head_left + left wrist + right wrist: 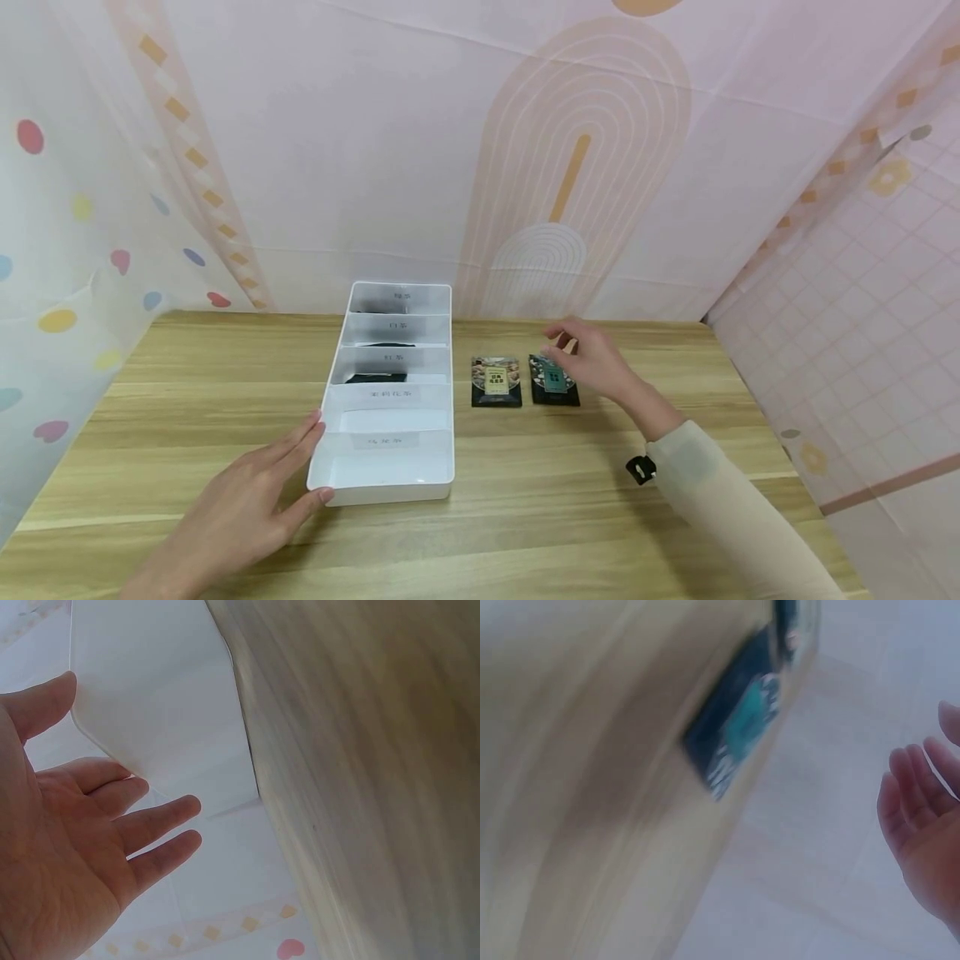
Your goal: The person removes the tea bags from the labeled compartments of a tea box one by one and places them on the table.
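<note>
A white divided box (381,492) stands on the table. My left hand (251,504) touches its near left corner, thumb at the front edge and fingers along the side; in the left wrist view the hand's (79,832) fingers are spread and mostly straight. Above the teal-labelled black packet (555,381) hovers my right hand (592,358), fingers bent loosely, holding nothing. The right wrist view shows the hand (930,817) apart from that packet (739,720). To its left lies a black packet with a yellow-green label (496,382).
Dark packets lie in the far compartments, including a black packet (378,378) in the middle one. Printed labels mark the dividers. The wooden table (540,517) meets a patterned cloth (405,167) behind. A black strap (641,469) hangs by the right sleeve (720,492).
</note>
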{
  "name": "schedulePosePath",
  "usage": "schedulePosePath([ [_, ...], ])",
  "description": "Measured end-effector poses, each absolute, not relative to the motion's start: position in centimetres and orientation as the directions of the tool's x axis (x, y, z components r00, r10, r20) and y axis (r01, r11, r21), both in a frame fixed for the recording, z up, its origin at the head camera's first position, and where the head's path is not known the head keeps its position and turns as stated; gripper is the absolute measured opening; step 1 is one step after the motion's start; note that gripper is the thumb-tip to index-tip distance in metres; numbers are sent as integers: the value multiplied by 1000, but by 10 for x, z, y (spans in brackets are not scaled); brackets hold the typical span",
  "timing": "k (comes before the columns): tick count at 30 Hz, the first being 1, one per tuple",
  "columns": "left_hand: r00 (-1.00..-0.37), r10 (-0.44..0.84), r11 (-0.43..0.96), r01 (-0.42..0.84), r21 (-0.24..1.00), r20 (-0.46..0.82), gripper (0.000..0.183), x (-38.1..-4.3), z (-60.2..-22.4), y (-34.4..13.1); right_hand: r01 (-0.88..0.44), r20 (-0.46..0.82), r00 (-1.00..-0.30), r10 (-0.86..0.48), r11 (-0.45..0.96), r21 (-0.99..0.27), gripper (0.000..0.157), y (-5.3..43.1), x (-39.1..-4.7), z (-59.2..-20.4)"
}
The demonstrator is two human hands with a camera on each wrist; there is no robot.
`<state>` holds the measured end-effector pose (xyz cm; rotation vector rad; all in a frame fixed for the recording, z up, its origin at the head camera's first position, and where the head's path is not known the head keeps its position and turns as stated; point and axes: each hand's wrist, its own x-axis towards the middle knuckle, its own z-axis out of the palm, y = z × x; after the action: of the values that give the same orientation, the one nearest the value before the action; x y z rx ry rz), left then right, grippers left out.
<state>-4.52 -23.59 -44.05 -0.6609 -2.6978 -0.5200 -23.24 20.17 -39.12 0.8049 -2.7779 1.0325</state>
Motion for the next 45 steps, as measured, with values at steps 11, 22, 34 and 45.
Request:
schedulePosePath([
  [11, -846, 378, 828, 491, 271, 375, 79, -46, -441, -234, -546, 274, -829, -488, 600, -585, 33, 174, -223, -380],
  [22, -847, 375, 829, 489, 272, 377, 80, -46, -440, -236, -586, 278, -800, -532, 594, -550, 41, 147, -218, -376],
  [34, -839, 380, 825, 497, 268, 389, 80, -46, -443, -235, -662, 274, -735, -620, 570, -487, 44, 112, -211, -380],
  [45, -856, 366, 834, 476, 280, 366, 81, -46, -441, -236, -670, 177, -695, -697, 538, -511, 54, 77, -204, -387],
])
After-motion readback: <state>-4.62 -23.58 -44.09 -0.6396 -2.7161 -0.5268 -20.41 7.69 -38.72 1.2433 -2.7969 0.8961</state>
